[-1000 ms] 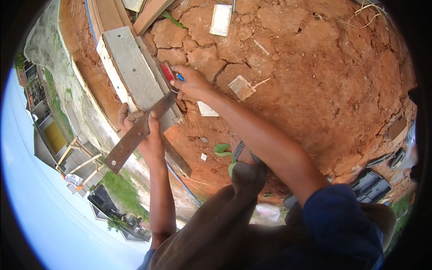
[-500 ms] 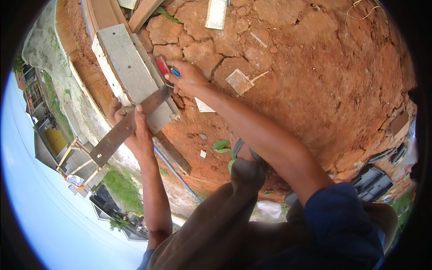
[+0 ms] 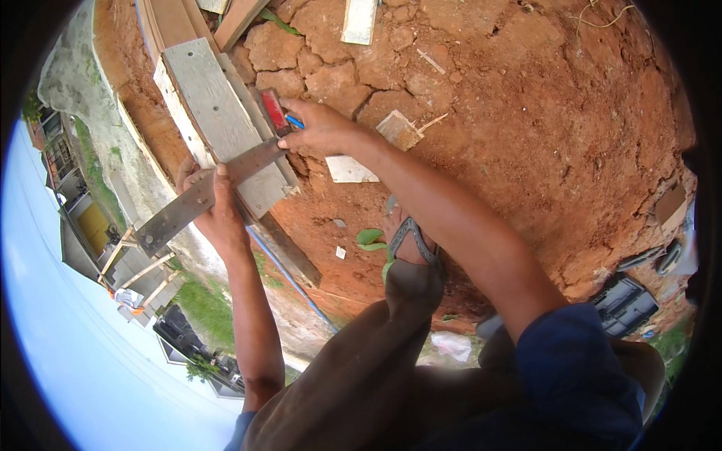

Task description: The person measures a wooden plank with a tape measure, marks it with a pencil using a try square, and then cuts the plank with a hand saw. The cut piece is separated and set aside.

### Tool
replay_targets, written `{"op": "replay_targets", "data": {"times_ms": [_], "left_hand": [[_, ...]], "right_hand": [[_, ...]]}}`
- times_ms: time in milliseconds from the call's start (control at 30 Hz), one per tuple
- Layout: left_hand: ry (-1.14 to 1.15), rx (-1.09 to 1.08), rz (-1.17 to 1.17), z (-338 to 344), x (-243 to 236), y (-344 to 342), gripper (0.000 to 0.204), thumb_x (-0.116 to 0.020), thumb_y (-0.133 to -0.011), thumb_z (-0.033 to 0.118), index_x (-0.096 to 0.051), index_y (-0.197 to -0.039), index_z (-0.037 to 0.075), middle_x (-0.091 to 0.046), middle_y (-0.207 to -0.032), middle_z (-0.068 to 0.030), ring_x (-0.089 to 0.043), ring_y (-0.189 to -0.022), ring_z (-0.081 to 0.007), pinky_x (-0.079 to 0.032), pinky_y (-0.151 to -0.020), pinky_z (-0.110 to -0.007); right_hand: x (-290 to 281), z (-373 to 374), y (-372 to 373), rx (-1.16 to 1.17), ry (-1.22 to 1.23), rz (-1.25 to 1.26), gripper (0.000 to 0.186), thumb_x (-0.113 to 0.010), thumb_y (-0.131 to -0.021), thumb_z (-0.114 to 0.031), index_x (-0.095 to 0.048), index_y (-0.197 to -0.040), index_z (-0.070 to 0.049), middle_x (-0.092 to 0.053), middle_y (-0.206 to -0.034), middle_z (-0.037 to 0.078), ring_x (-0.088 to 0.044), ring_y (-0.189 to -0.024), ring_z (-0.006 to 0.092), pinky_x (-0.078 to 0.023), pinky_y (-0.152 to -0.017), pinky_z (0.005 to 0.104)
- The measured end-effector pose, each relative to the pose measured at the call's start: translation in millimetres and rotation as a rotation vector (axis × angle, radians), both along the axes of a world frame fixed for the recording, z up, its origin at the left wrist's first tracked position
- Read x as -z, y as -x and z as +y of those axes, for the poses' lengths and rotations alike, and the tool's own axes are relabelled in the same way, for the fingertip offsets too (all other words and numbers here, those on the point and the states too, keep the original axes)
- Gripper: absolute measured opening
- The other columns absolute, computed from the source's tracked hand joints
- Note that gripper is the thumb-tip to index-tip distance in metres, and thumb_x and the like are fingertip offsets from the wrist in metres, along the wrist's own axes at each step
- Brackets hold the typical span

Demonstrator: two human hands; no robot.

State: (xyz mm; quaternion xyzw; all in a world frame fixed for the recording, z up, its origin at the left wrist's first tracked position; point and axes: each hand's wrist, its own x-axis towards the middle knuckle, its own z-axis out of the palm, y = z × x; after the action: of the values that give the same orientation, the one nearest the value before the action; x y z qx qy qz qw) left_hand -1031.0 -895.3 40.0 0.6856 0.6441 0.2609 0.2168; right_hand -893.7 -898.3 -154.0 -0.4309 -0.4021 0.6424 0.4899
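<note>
A rusty try square (image 3: pixel 177 213) with a red stock lies slantwise across a grey wooden board (image 3: pixel 218 113). My left hand (image 3: pixel 218 203) is closed around the blade and the board's edge, its thumb pressed on top of the metal. My right hand (image 3: pixel 327 128) is at the square's other end, beside the red stock, with a fingertip on or just by the blade. A blue pencil (image 3: pixel 295 121) sticks out from between the right fingers. The pencil's tip is hidden. Small dark nail holes show in the board.
More planks (image 3: pixel 177 26) continue beyond the board, and another timber piece (image 3: pixel 293 252) juts out underneath. A blue hose (image 3: pixel 289 282) runs alongside. Wood offcuts (image 3: pixel 359 21) lie on cracked red soil. My sandalled foot (image 3: pixel 410 244) stands near a green leaf (image 3: pixel 370 239). A dark case (image 3: pixel 624 304) sits at right.
The square's free left end has swung up and left, and my left hand has moved up slightly with it. My right hand has shifted a little toward the right, still with the pencil.
</note>
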Motion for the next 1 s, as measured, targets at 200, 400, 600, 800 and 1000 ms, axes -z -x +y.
{"op": "replay_targets", "data": {"times_ms": [200,400,600,800,1000], "left_hand": [[0.040,0.179,0.145,0,-9,14,0.044,-0.073,-0.096,0.031,-0.059,-0.122,-0.003,-0.049,-0.147,-0.0208,-0.050,-0.134,-0.0281,-0.038,-0.114,-0.044],[0.039,0.094,-0.002,-8,-8,9,0.041,-0.070,-0.099,0.028,-0.059,-0.124,-0.003,-0.052,-0.145,-0.0199,-0.053,-0.127,-0.0251,-0.040,-0.111,-0.041],[0.060,-0.028,0.044,-10,-12,-6,0.051,-0.068,-0.101,0.027,-0.056,-0.141,-0.001,-0.063,-0.121,-0.0135,-0.061,-0.108,-0.0201,-0.047,-0.100,-0.035],[0.040,-0.028,0.064,-4,-13,-8,0.050,-0.068,-0.102,0.028,-0.057,-0.139,-0.004,-0.064,-0.126,-0.0182,-0.063,-0.112,-0.0225,-0.049,-0.100,-0.037],[0.025,-0.020,0.135,-2,-15,-9,0.049,-0.069,-0.101,0.028,-0.059,-0.136,-0.005,-0.068,-0.117,-0.0184,-0.066,-0.104,-0.0209,-0.051,-0.094,-0.035]], "right_hand": [[-4,-5,3,0.002,0.135,0.019,0.089,-0.085,-0.083,-0.027,-0.040,-0.156,-0.005,-0.059,-0.142,0.025,-0.058,-0.132,0.0336,-0.045,-0.112,0.0399],[-14,-5,3,0.124,0.075,0.175,0.089,-0.086,-0.085,-0.024,-0.038,-0.159,-0.011,-0.058,-0.142,0.023,-0.057,-0.131,0.0336,-0.043,-0.113,0.0412],[-20,-4,-7,-0.029,0.180,0.182,0.084,-0.077,-0.091,-0.012,-0.032,-0.161,-0.011,-0.058,-0.143,0.022,-0.070,-0.102,0.0237,-0.048,-0.106,0.0393],[-26,-2,-20,-0.130,0.238,0.330,0.088,-0.073,-0.094,-0.007,-0.021,-0.164,-0.012,-0.064,-0.136,0.020,-0.071,-0.077,0.0162,-0.056,-0.081,0.0343],[-34,-5,-30,-0.175,0.225,0.290,0.091,-0.076,-0.092,-0.011,-0.020,-0.164,-0.011,-0.061,-0.137,0.026,-0.070,-0.071,0.0176,-0.057,-0.073,0.0360]]}}
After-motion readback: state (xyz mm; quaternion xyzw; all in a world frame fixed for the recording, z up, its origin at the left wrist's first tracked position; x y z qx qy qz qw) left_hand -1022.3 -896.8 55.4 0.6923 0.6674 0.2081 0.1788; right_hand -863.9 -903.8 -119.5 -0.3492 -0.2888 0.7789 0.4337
